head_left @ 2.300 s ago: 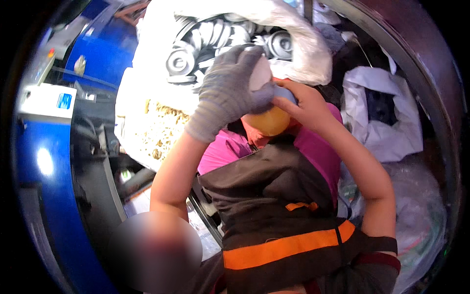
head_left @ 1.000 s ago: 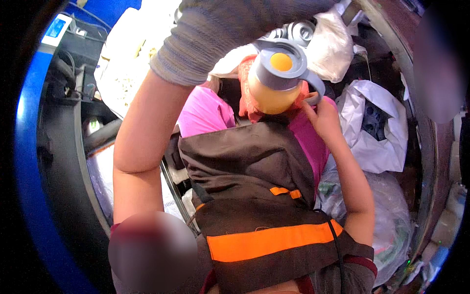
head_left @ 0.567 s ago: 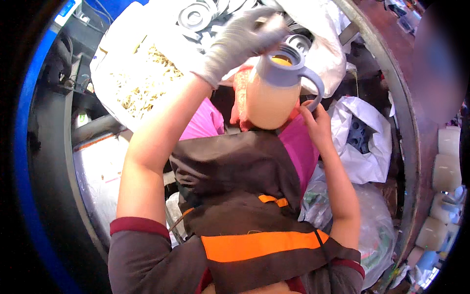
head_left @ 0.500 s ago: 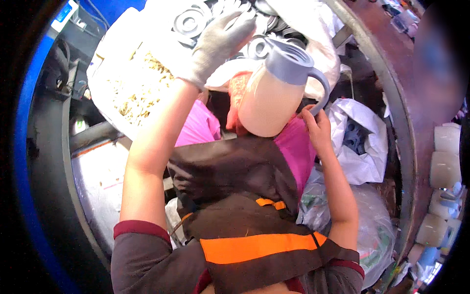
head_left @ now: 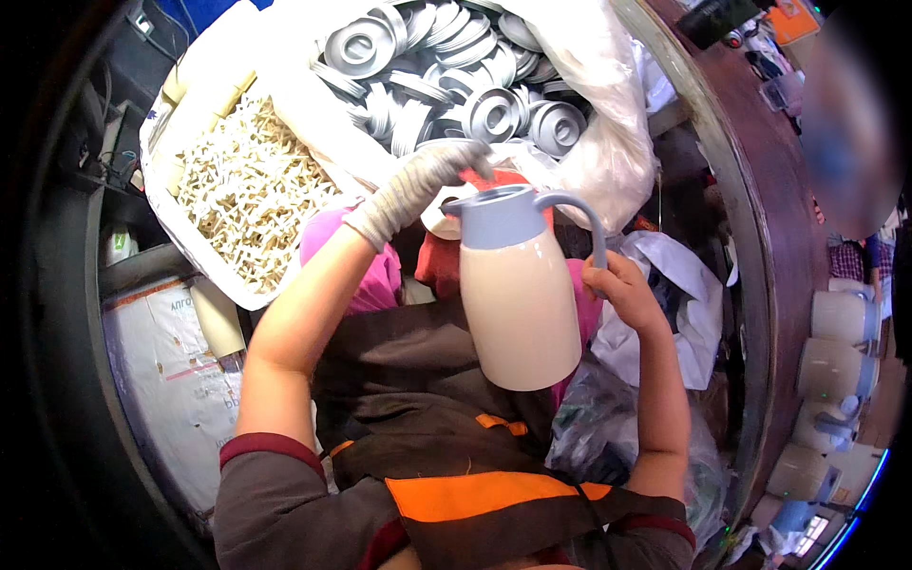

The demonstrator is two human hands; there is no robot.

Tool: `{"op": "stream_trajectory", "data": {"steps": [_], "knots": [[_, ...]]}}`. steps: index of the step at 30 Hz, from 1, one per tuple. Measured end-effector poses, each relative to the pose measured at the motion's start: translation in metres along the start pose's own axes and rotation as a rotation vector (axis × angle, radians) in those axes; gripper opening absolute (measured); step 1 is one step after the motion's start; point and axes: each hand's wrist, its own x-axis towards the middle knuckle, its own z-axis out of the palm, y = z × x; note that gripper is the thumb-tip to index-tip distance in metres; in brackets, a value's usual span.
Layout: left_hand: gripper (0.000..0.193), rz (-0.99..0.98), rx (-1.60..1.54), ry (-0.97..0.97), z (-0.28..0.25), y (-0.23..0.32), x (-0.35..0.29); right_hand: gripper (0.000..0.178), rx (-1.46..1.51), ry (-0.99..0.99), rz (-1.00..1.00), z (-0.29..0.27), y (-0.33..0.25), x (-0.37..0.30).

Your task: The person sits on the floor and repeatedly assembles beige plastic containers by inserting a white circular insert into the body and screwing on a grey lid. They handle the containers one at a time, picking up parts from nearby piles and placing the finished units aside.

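Everything here is placed on a clock face centred on the cream jug (head_left: 521, 318), which is held nearly upright above the lap of the brown apron (head_left: 399, 380). The right hand (head_left: 625, 290), at 3 o'clock, has its grip closed around the grey handle. The gloved left hand (head_left: 432, 180), at 11 o'clock, reaches beside the grey collar, but its fingertips blur, so whether that grip holds anything cannot be told. Behind the jug, partly blocked by it, lies a red cloth (head_left: 437, 264). The large bag of grey discs (head_left: 575, 185) spreads toward 12 o'clock, the sack of small cream pieces (head_left: 157, 214) toward 10, and a white box (head_left: 171, 370) between 8 and 9. The right hand and forearm cover part of a white sack (head_left: 692, 328) at 3; clear plastic (head_left: 579, 427) bunches at 5. Between 3 and 4, past a metal edge (head_left: 741, 275), stand at least 4 similar jugs (head_left: 836, 369).
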Motion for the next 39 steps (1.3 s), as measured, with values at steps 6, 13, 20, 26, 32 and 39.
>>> {"op": "stream_trajectory", "data": {"steps": [6,13,20,26,32,39], "knots": [[0.047,0.054,0.34,0.14,-0.02,0.011,-0.04,0.027,0.306,-0.061,0.095,0.002,-0.033,0.079],[0.036,0.338,-0.985,0.507,-0.1,-0.044,-0.044,0.034,-0.864,0.241,-0.639,0.012,0.01,0.282],[0.043,0.374,-0.954,0.713,-0.104,-0.028,-0.056,0.038,-1.17,0.247,-0.434,0.063,-0.006,0.341],[0.038,0.348,-1.058,0.724,-0.109,-0.036,-0.039,0.023,-1.124,0.425,-0.784,0.02,-0.015,0.275],[0.045,0.356,-1.004,0.842,-0.114,-0.041,-0.034,0.034,-1.004,0.143,-0.7,0.041,0.007,0.116],[0.043,0.303,-0.916,0.899,-0.121,-0.056,-0.031,0.057,-0.653,0.371,-0.538,0.06,0.081,0.116]]}}
